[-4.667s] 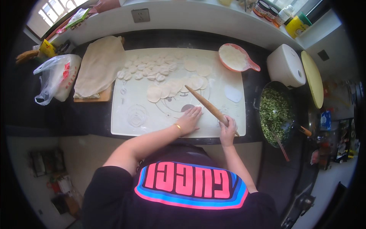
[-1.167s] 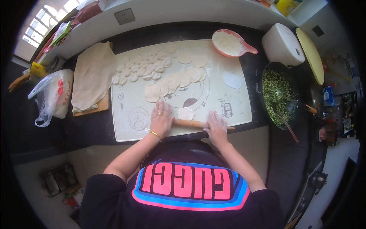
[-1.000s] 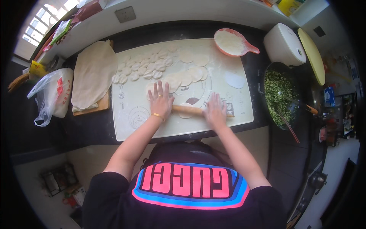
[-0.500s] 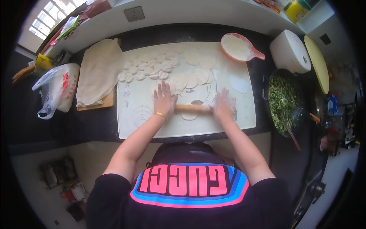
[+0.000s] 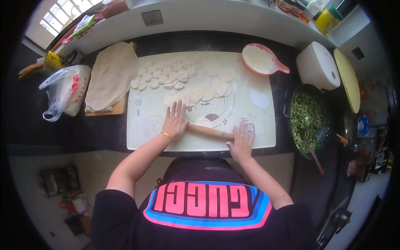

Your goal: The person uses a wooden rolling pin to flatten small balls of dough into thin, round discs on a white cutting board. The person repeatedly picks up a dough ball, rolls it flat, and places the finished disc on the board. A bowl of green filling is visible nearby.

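My left hand [image 5: 174,122] lies with fingers stretched out over the left end of a wooden rolling pin [image 5: 209,131]. At the pin's right end, my right hand [image 5: 242,142] is also flat, its fingers extended. The pin slants slightly, its right end closer to me. A small dough round [image 5: 204,122] shows just beyond the pin, partly hidden by it. Overlapping dough wrappers [image 5: 207,92] form a row past my hands on the pale printed mat [image 5: 264,129]. Behind them, several small flattened dough pieces [image 5: 156,75] are grouped at the far left of the mat.
A red handled bowl [image 5: 249,66] of white flour and a white flat scraper [image 5: 260,99] are at the right. A pan [image 5: 328,114] of chopped green filling, with chopsticks, and a white container [image 5: 318,66] stand beyond. Left are a dough sheet [image 5: 110,77] on a board and a plastic bag [image 5: 74,91].
Both hands and the rolling pin have come toward me, the right hand more so, tilting the pin. More of the dough round's far side is uncovered.
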